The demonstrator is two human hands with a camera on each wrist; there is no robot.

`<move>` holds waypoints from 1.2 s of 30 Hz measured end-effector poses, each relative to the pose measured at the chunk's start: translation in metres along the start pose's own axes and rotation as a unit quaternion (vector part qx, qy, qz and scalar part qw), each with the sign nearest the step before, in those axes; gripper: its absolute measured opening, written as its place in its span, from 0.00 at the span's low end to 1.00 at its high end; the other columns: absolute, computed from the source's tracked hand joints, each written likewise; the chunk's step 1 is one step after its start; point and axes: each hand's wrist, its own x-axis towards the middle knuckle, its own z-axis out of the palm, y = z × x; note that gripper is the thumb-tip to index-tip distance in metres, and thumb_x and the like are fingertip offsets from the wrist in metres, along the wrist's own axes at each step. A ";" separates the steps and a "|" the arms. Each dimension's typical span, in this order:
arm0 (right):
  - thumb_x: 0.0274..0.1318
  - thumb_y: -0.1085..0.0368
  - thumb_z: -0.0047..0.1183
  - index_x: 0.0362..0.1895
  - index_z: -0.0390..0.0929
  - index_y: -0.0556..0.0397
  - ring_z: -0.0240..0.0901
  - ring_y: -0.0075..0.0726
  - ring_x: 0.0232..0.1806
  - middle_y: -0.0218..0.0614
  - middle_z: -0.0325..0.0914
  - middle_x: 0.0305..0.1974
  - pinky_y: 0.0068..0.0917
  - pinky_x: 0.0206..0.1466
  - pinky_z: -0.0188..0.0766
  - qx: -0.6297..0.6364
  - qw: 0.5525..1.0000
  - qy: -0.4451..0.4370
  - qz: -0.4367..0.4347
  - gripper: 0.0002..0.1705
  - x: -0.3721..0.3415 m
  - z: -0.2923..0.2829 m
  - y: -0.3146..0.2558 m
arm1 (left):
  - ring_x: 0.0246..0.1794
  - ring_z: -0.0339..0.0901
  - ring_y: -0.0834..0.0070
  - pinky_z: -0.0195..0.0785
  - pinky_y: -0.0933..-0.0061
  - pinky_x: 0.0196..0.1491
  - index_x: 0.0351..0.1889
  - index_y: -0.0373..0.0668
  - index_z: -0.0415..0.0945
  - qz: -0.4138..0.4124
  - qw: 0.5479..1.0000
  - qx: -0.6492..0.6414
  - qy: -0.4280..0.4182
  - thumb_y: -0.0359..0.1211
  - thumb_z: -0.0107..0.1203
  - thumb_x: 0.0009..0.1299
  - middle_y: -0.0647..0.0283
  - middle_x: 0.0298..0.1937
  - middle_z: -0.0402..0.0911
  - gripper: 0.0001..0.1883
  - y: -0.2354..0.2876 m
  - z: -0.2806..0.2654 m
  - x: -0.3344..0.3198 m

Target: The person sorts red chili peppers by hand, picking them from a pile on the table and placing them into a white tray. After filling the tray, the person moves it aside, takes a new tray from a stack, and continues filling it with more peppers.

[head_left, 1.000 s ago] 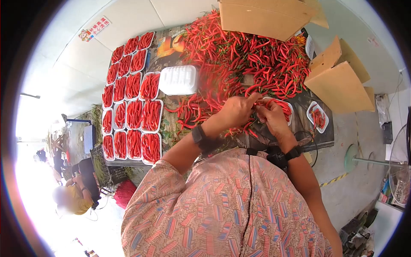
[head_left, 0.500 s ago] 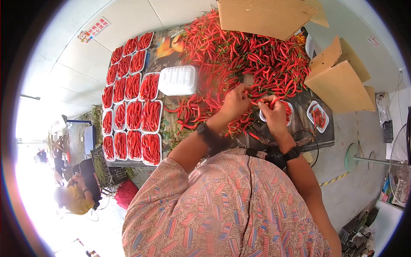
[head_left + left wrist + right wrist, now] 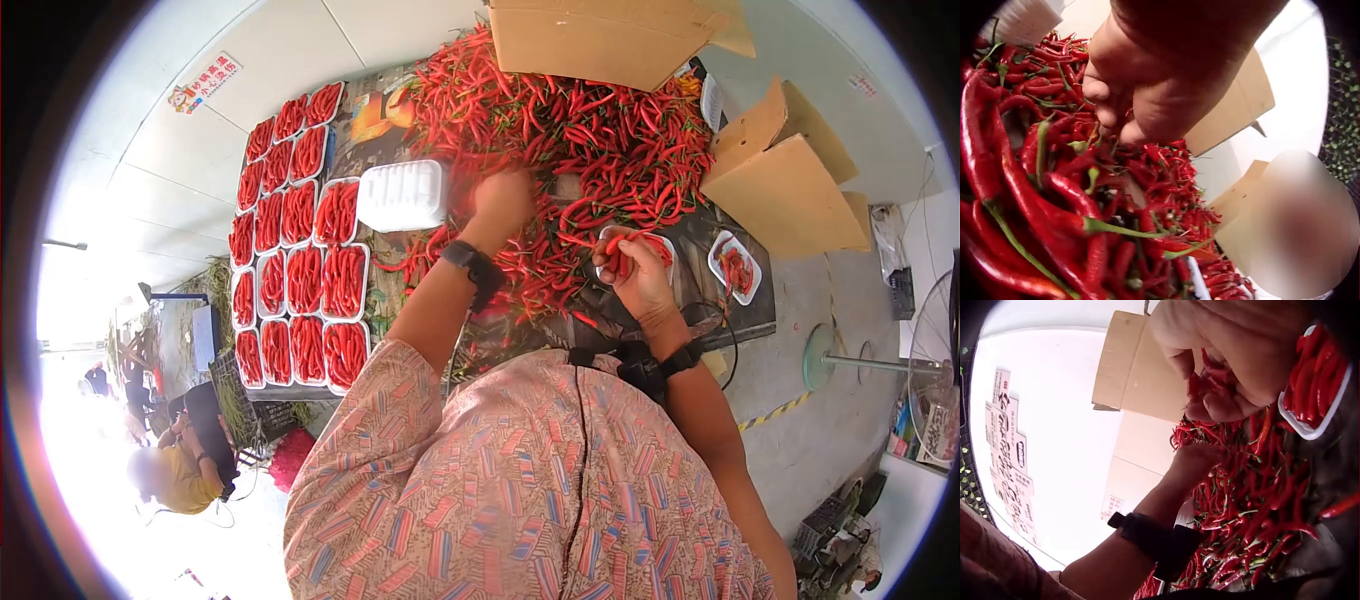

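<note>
My left hand (image 3: 505, 205), blurred in the head view, is over the red chili pile (image 3: 620, 130). In the left wrist view the hand (image 3: 1154, 87) points down with bent fingers among the chilies (image 3: 1041, 206); whether it grips one is unclear. Several red chilies (image 3: 1213, 381) are held in the curled fingers of my right hand (image 3: 1235, 356). In the head view that hand (image 3: 640, 280) is over the left part of a white tray (image 3: 672, 262) containing chilies. The same side of the right wrist view shows a filled tray (image 3: 1315, 432) beside the hand.
Rows of filled trays (image 3: 305, 280) cover the table's left side, next to empty white trays (image 3: 402, 195). Cardboard boxes (image 3: 600, 40) stand behind and at the right (image 3: 785, 195). A small tray (image 3: 735, 268) with chili pieces lies near the right edge. Another person (image 3: 190, 460) is at far left.
My left hand has moved left, away from my right hand, over the pile. The right hand stays near the tray, now with several chilies in its fingers. The head view has shifted slightly.
</note>
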 end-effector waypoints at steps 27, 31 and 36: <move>0.62 0.62 0.53 0.40 0.73 0.50 0.67 0.20 0.26 0.26 0.73 0.29 0.17 0.24 0.58 -0.049 0.997 0.004 0.059 0.07 0.006 -0.006 0.009 | 0.26 0.74 0.82 0.67 0.77 0.29 0.33 0.36 0.80 0.114 0.866 -0.487 -0.007 0.37 0.54 0.69 0.65 0.24 0.80 0.13 0.006 -0.019 -0.086; 0.61 0.57 0.53 0.34 0.74 0.47 0.68 0.22 0.26 0.26 0.74 0.29 0.19 0.26 0.58 -0.027 0.998 -0.004 0.059 0.09 0.004 -0.008 0.005 | 0.23 0.75 0.81 0.67 0.76 0.27 0.30 0.37 0.78 0.166 0.887 -0.414 0.118 0.36 0.53 0.69 0.65 0.22 0.79 0.12 -0.070 -0.006 -0.070; 0.62 0.56 0.48 0.33 0.75 0.51 0.71 0.30 0.28 0.31 0.76 0.28 0.24 0.27 0.63 0.025 0.996 -0.020 0.084 0.12 0.011 -0.011 0.009 | 0.23 0.76 0.79 0.70 0.78 0.28 0.42 0.31 0.76 -0.099 0.818 -0.566 0.019 0.32 0.48 0.74 0.63 0.27 0.79 0.12 -0.095 -0.017 -0.071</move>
